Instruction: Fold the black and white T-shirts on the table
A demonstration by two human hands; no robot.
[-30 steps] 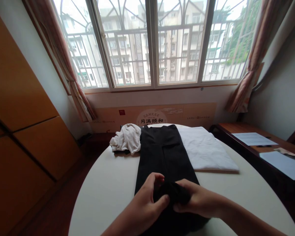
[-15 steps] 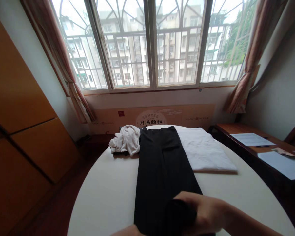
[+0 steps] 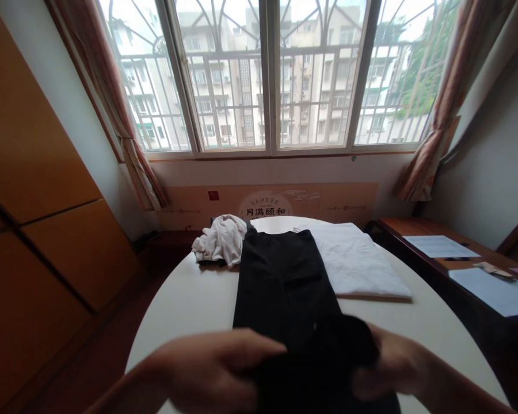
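Black trousers (image 3: 280, 276) lie lengthwise over the round white table (image 3: 190, 313), their waist end toward the window. Their near end is lifted and bunched between my hands. My left hand (image 3: 211, 365) is closed on the left side of this raised cloth, thumb on top. On the right, my right hand (image 3: 386, 359) grips the other side, where the cloth curls up in a rounded fold; motion blurs its fingers. A white folded cloth (image 3: 358, 261) lies flat right of the trousers. To their left sits a crumpled pale garment (image 3: 222, 240) on something dark.
A brown side table (image 3: 408, 225) at the right bears paper sheets (image 3: 440, 246) and a pen. Wooden cabinets (image 3: 56, 230) stand at the left. Behind the round table are a printed board (image 3: 190, 198), a barred window and tied curtains (image 3: 427, 155).
My left hand has come up from the bottom edge onto the trousers. My right hand has moved slightly right, and the trousers' far end has shifted a little toward me.
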